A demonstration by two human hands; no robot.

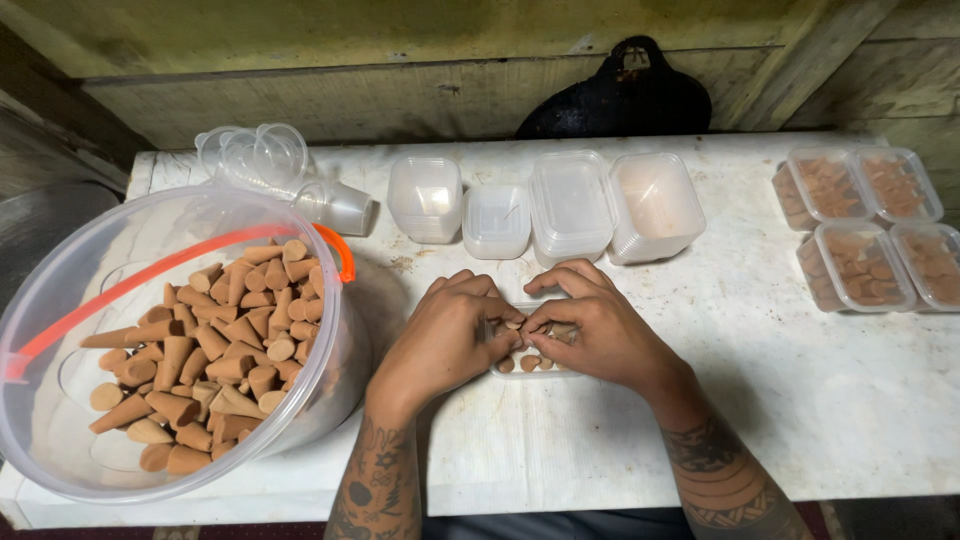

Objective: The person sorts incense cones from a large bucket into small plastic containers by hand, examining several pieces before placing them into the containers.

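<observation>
My left hand point(448, 335) and my right hand point(598, 330) meet over a small clear plastic box point(502, 371) on the white table point(820, 400). Both hands pinch brown cones at the box's top; several cones point(530, 362) lie inside it. The fingers hide most of the box. To the left stands a big clear plastic bucket point(60, 290) with an orange handle, holding a heap of brown cones point(215, 345).
Empty clear boxes and lids point(570, 205) are stacked at the back middle, with clear cups point(262, 155) lying at the back left. Several closed boxes filled with cones point(858, 265) sit at the right. A black pan point(620, 100) leans on the wooden wall.
</observation>
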